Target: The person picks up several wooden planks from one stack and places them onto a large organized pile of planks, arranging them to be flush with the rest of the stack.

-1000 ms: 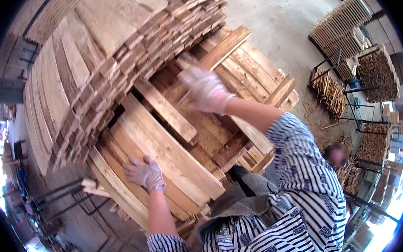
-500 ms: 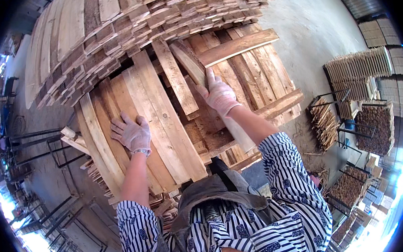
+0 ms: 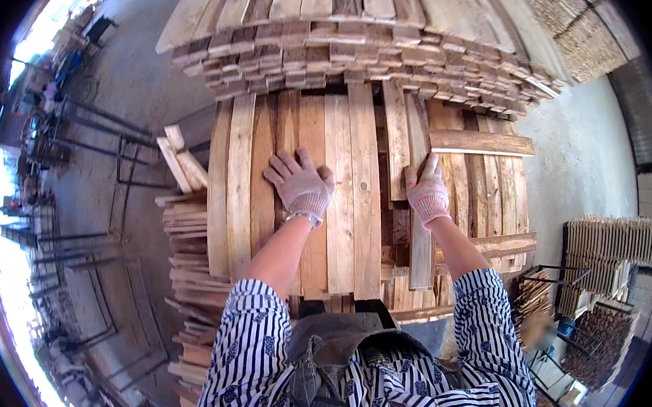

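Note:
My left hand [image 3: 302, 184], in a pale knit glove, lies flat with fingers spread on a row of wooden boards [image 3: 338, 195] set side by side. My right hand [image 3: 427, 191], gloved too, grips a long narrow board [image 3: 421, 261] by its right edge. Its thumb rests on the top face and the forefinger points along the edge; the other fingers are mostly hidden. Left of that board, nearly parallel to it, is a shorter plank [image 3: 395, 143]. Between the plank and the row, a dark gap shows lower boards.
A crosswise board [image 3: 481, 143] and a second crosswise piece [image 3: 493, 247] lie on more boards at the right. A tall lumber stack [image 3: 316, 47] stands beyond. Loose slats [image 3: 187, 249] are piled at the left, with metal frames [image 3: 119, 171] farther out. Stacked wood [image 3: 612, 249] stands far right.
The board in my right hand has swung from slanted to nearly straight, closer alongside the shorter plank. My left hand remains on the row of boards. The whole view has turned.

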The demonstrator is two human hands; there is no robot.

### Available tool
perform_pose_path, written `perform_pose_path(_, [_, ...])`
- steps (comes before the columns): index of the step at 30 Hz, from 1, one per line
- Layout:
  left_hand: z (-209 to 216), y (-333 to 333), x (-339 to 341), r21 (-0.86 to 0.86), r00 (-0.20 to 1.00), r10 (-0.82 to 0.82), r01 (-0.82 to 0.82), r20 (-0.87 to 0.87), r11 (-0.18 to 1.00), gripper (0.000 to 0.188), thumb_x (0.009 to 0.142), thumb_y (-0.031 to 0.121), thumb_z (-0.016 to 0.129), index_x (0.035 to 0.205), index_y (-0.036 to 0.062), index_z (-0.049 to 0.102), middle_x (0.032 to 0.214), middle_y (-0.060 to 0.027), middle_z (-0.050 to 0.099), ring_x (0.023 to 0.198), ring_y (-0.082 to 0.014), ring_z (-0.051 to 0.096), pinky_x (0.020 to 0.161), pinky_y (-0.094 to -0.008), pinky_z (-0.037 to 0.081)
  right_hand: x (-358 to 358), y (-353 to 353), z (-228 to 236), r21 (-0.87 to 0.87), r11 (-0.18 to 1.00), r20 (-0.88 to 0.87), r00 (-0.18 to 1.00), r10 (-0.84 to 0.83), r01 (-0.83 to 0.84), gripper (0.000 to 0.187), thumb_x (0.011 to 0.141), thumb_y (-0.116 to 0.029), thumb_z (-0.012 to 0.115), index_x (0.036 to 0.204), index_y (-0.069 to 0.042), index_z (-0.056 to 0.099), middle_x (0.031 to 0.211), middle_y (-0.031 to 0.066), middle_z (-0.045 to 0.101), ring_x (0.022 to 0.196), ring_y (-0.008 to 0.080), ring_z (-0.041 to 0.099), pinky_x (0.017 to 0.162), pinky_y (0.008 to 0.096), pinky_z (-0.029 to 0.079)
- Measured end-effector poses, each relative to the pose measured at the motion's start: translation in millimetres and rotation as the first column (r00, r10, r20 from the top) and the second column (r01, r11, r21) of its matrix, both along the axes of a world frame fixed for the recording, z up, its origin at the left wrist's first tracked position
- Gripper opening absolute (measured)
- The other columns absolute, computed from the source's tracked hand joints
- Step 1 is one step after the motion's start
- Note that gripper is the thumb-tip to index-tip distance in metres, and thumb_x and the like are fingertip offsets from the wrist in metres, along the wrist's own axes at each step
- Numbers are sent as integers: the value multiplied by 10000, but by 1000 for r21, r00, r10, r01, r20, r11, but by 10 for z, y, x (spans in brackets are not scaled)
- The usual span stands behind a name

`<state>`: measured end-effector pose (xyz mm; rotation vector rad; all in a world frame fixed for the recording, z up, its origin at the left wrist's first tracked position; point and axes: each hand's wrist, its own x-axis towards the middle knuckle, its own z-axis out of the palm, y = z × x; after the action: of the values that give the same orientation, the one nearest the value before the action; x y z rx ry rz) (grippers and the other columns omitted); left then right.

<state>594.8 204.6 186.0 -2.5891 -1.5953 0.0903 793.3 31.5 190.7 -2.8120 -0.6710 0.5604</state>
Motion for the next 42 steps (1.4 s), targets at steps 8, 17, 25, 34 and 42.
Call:
perform_pose_path(8, [334, 416, -865, -535, 760, 91, 362, 644, 764, 783, 999, 529, 515, 1572, 17, 360, 1638, -232, 339, 1536, -381, 270, 1270, -479, 171, -46, -106, 150, 158, 985, 315, 949, 11, -64, 736, 946, -455, 612, 1534, -77, 383, 1509, 239, 438, 1331, 422, 491, 1132, 505, 382])
perform_pose_path(17, [86, 1084, -2736, -743, 664, 480, 173, 573, 647, 702, 965, 412, 698, 1433, -70, 495, 1368, -166, 602, 1216, -255, 584, 1087, -366, 435, -1156, -1265, 125, 541, 841, 202, 972, -117, -11, 528, 924, -280, 710, 1383, -57, 573, 1441, 246, 518, 1284, 447, 540, 1091, 487, 460])
perform_pose_path(25, [-240, 1108, -2856, -819, 708, 499, 198, 499, 539, 715, 952, 407, 738, 1442, -57, 499, 1363, -143, 615, 1164, -245, 603, 1037, -374, 471, -1131, -1621, 273, 388, 884, 70, 948, -309, 260, 544, 1001, -424, 573, 1405, -62, 530, 1382, 198, 577, 1254, 405, 580, 1068, 462, 482])
perform_pose_path(34, [-308, 1170, -2884, -817, 708, 518, 146, 480, 558, 823, 916, 473, 753, 1467, -61, 456, 1381, -184, 600, 1174, -279, 604, 1025, -399, 487, -1115, -912, 313, -16, 998, 184, 981, -58, 62, 745, 939, -409, 681, 1508, -36, 377, 1422, 195, 484, 1316, 371, 511, 1087, 470, 444])
perform_pose_path(42, [-212, 968, -2776, -795, 649, 536, 186, 540, 577, 728, 947, 423, 740, 1444, -40, 477, 1374, -182, 602, 1168, -283, 600, 1026, -422, 487, -1138, -896, 397, -50, 990, 125, 984, -128, 135, 791, 882, -318, 758, 1523, -116, 341, 1430, 184, 456, 1335, 381, 493, 1093, 465, 443])
